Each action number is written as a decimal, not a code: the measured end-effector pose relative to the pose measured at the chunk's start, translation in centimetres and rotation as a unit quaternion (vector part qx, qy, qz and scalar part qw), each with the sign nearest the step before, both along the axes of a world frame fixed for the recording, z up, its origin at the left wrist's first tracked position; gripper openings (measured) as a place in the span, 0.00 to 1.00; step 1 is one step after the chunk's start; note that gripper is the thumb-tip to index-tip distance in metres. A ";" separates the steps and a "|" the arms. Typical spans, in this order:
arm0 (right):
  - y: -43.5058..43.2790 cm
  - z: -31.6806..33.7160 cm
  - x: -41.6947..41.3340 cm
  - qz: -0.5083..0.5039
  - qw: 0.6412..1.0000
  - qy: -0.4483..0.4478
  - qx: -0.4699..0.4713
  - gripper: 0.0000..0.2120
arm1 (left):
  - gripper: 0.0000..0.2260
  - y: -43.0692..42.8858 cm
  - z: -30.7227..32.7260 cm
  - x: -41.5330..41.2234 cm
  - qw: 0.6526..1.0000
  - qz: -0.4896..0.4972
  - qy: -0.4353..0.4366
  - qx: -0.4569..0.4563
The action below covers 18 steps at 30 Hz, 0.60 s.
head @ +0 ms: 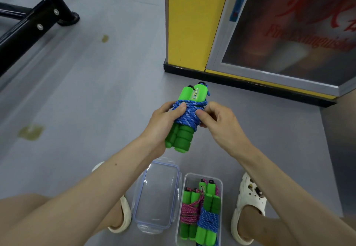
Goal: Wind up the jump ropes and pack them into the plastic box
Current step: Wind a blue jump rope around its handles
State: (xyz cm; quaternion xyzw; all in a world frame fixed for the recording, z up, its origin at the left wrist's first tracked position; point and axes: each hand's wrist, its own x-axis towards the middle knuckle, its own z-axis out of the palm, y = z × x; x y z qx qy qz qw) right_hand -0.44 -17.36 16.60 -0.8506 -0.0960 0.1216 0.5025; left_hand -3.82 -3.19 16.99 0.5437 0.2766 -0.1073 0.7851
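A jump rope [187, 116] with two green handles side by side and blue cord wound round their middle is held above the floor. My left hand [163, 122] grips the handles, thumb pressed on the cord. My right hand [215, 119] pinches the cord at the bundle's right side. Below, the clear plastic box [200, 176] stands on the floor between my feet. It holds a pink-corded wound rope [189, 210] and a blue-corded wound rope [209, 218], both with green handles.
The box's clear lid [157, 195] lies on the grey floor left of the box. My feet in white clogs [248, 207] flank both. A yellow wall with a fire extinguisher cabinet [279, 33] stands ahead right. Black equipment legs [38, 20] are at far left.
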 end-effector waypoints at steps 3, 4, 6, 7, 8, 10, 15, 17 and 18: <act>-0.3 -0.1 0.1 0.019 0.999 -0.025 -0.010 0.11 | 0.11 0.4 0.2 0.0 0.996 -0.017 0.047 -0.076; -0.3 -0.1 0.1 0.021 0.999 -0.026 -0.008 0.11 | 0.11 0.5 0.2 0.1 0.996 -0.018 0.048 -0.076; 0.0 -0.1 0.0 0.013 1.000 -0.014 0.004 0.10 | 0.12 0.6 0.0 0.3 0.999 -0.006 0.026 -0.030; 0.2 -0.1 0.0 0.006 1.000 -0.012 0.001 0.10 | 0.13 0.5 -0.2 0.4 1.000 0.006 0.012 -0.005; 0.4 -0.2 -0.1 -0.003 1.000 -0.022 -0.014 0.09 | 0.14 0.5 -0.2 0.4 1.000 0.017 0.002 0.010; 0.7 -0.5 -0.3 -0.028 0.996 -0.068 -0.048 0.07 | 0.15 0.2 -0.4 0.4 0.999 0.041 0.000 0.013; 1.3 -0.9 -0.7 -0.040 0.983 -0.178 -0.019 0.06 | 0.15 -0.2 -0.8 0.3 0.997 0.074 0.004 0.015; 1.3 -1.3 -0.5 -0.021 0.969 -0.243 -0.037 0.06 | 0.15 -0.5 -0.9 0.3 0.997 0.070 0.007 0.016; 1.2 -1.6 -0.5 -0.015 0.963 -0.263 -0.055 0.08 | 0.15 -0.6 -1.0 0.2 0.998 0.065 0.007 0.014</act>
